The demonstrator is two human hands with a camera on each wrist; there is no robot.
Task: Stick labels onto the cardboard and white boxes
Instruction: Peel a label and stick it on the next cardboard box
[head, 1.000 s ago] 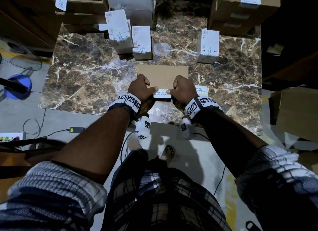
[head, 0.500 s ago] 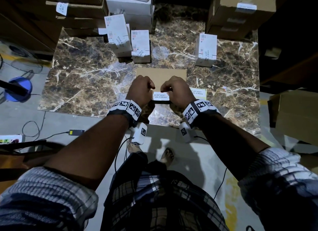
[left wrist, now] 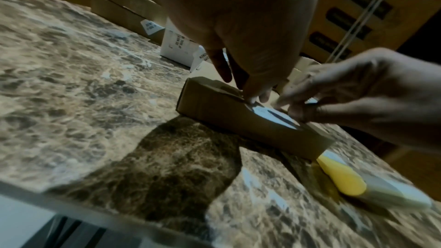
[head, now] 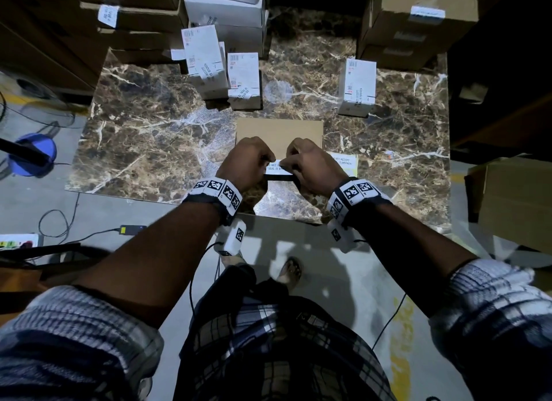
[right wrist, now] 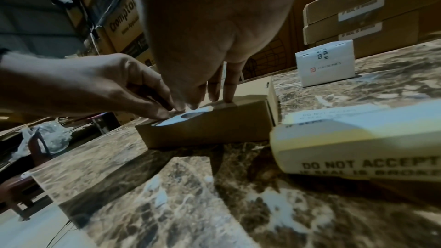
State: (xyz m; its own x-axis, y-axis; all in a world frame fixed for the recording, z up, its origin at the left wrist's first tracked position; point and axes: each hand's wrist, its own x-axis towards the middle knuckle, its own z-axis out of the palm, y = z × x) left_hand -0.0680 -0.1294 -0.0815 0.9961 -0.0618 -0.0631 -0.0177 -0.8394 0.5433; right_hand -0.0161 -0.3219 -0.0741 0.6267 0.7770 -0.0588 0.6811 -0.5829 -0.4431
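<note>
A flat cardboard box (head: 279, 128) lies on the marble table (head: 149, 137) near its front edge. A white printed label (head: 276, 168) sits on the box top at the near edge. My left hand (head: 248, 161) and right hand (head: 313, 164) meet over it, thumbs and fingertips pressing down on the label. In the left wrist view the fingertips of my left hand (left wrist: 253, 97) touch the label (left wrist: 274, 115) on the box (left wrist: 214, 105). In the right wrist view my right hand's fingertips (right wrist: 229, 99) stand on the box (right wrist: 207, 131) beside the label (right wrist: 183, 118).
A yellow-backed strip of labels (head: 343, 161) lies just right of the box. Labelled white boxes (head: 242, 78) (head: 357, 87) stand farther back. Cardboard cartons (head: 418, 27) are stacked at the back corners, another carton (head: 513, 203) to the right off the table. Cables cross the floor.
Both hands have drawn closer together along the label, from its two ends toward its middle. The box has not moved.
</note>
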